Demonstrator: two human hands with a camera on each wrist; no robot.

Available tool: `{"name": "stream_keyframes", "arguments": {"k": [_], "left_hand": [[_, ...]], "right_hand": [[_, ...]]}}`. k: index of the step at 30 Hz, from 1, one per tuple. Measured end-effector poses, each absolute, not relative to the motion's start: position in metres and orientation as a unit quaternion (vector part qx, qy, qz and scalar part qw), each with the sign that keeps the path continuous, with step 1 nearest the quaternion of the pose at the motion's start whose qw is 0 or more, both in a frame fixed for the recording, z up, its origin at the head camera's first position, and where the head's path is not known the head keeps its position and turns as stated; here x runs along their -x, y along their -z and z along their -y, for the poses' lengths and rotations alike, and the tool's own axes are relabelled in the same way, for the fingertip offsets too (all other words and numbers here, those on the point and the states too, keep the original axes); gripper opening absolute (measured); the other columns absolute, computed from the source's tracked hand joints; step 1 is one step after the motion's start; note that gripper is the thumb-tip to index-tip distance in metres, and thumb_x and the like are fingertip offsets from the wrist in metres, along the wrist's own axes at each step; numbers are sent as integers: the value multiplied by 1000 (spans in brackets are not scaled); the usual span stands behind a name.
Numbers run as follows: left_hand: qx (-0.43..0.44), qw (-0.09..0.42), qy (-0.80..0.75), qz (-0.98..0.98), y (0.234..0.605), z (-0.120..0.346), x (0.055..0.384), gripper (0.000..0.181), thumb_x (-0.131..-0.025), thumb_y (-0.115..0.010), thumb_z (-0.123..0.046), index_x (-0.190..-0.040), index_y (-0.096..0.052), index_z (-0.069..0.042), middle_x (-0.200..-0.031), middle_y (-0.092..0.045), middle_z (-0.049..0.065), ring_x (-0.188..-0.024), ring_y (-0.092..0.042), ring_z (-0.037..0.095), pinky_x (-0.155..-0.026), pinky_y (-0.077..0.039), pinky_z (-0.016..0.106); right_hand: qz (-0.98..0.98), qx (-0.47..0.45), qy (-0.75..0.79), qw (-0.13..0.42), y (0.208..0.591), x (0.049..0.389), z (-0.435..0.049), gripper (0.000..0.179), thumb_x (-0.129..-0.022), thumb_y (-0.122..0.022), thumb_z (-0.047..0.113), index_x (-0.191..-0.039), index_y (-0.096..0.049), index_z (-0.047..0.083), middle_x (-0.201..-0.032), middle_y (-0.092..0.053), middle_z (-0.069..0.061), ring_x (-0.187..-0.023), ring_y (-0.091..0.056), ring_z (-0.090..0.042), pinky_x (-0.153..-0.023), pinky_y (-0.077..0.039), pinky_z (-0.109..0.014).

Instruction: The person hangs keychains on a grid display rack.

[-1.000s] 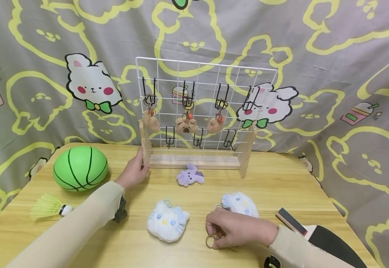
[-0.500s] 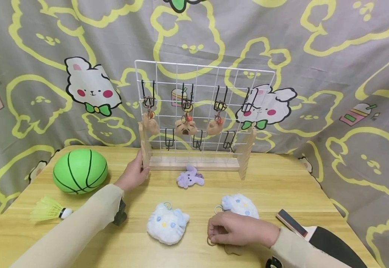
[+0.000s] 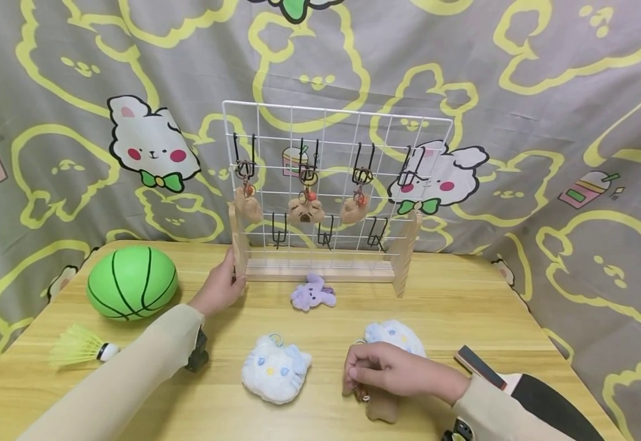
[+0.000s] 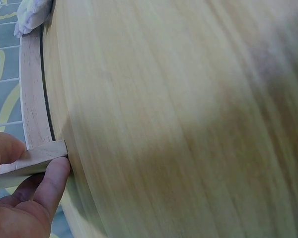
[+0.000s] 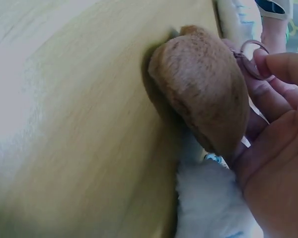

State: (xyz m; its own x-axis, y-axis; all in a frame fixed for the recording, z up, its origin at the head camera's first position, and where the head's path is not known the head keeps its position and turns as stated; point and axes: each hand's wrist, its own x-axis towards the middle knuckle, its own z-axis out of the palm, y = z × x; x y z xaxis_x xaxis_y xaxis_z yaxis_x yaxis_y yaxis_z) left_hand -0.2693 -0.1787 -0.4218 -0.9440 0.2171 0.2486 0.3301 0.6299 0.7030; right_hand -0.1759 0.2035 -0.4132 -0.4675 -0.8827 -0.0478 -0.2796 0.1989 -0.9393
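My left hand grips the left wooden leg of a white wire display rack; in the left wrist view, thumb and fingers lie on both sides of that wooden leg. With my right hand I pinch the metal ring of a brown plush keychain. The plush hangs below the hand, close over the table. Three similar brown plush keychains hang from the rack's upper black hooks. A white plush cat head lies partly hidden behind my right hand.
Another white plush cat head lies between my arms. A purple plush sits before the rack. A green ball and a yellow shuttlecock are at left, a black paddle at right. A patterned curtain surrounds the table.
My right hand has risen slightly and turned, and the brown plush keychain now shows hanging beneath it. The left hand keeps its place on the rack's leg.
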Motion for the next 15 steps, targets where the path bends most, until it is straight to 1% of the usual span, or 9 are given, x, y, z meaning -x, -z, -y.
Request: {"name": "stream_keyframes", "arguments": {"k": [2,7,10,15], "left_hand": [[152,71,402,900,423,179,270,75,-101,-51,7,-163,-9,4,-154,-40,44,-134,-53,59,-103,-56,63],[154,72,402,900,422,178,269,76,-101,-51,7,-163,-9,4,-154,-40,44,-134,-53,59,-102,-56,63],[153,72,399,901,421,178,268,76,-101,-51,7,-163,-8,4,-154,-39,45,-134,-53,59,-102,-56,63],[154,77,393,904,421,178,268,75,-101,-51,6,-162,-9,4,-152,-42,45,-132,-55,59,-101,-57,62]], "right_hand": [[-693,410,501,319,414,177,-204,23,-111,-45,9,-108,-59,-8,-103,-71,-35,-88,-69,-4,-78,-63,-26],[-671,397,534,327,413,178,-206,23,-111,-42,7,-110,-55,-12,-104,-69,-40,-92,-72,-5,-80,-63,-25],[-669,397,548,308,409,180,-207,22,-111,-41,5,-109,-55,-13,-102,-68,-41,-93,-72,-3,-81,-63,-26],[-678,397,561,261,397,188,-212,21,-110,-42,2,-109,-56,-13,-101,-65,-42,-93,-73,-5,-80,-65,-32]]}}
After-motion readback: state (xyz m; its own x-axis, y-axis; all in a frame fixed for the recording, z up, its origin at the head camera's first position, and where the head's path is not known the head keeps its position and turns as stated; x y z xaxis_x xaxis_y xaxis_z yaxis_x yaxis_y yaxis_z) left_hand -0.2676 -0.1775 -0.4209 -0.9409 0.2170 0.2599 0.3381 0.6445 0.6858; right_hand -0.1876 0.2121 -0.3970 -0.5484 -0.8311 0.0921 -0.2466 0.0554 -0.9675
